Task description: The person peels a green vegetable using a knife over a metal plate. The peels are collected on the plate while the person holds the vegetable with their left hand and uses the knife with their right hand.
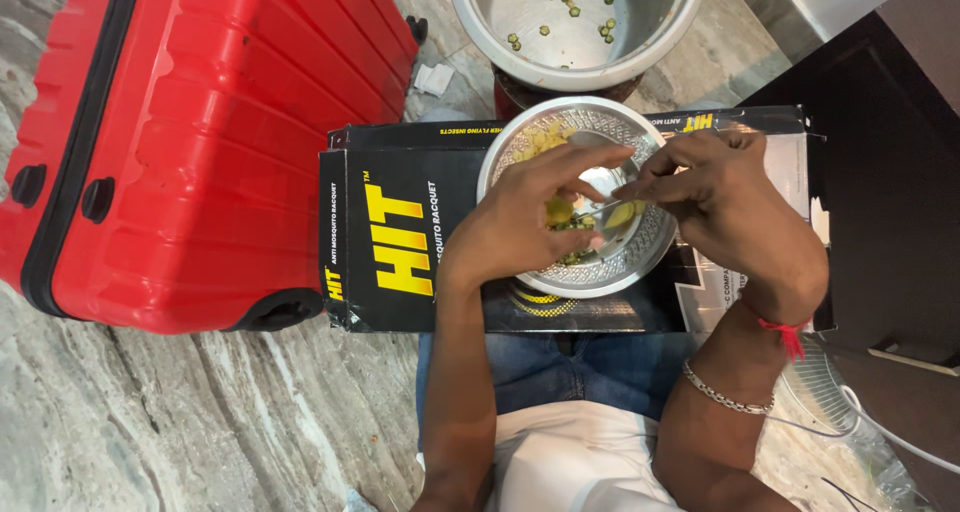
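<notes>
Hands (pixel 530 217) (pixel 715 187) over plate (pixel 640 262), suitcase (pixel 180 142) close left.

Red ribbed suitcase (pixel 190 142); black-and-yellow box (pixel 400 242); silver embossed plate (pixel 640 257)

Red suitcase (pixel 190 142) (hard-shelled) beside steel pot (pixel 575 22) on marble floor (pixel 200 422).

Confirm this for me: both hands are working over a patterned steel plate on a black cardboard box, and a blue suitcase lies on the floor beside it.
Not quite. The suitcase is red, not blue, as the head view shows. The rest holds: the left hand and right hand work over the patterned steel plate, which sits on the black cardboard box.
</notes>
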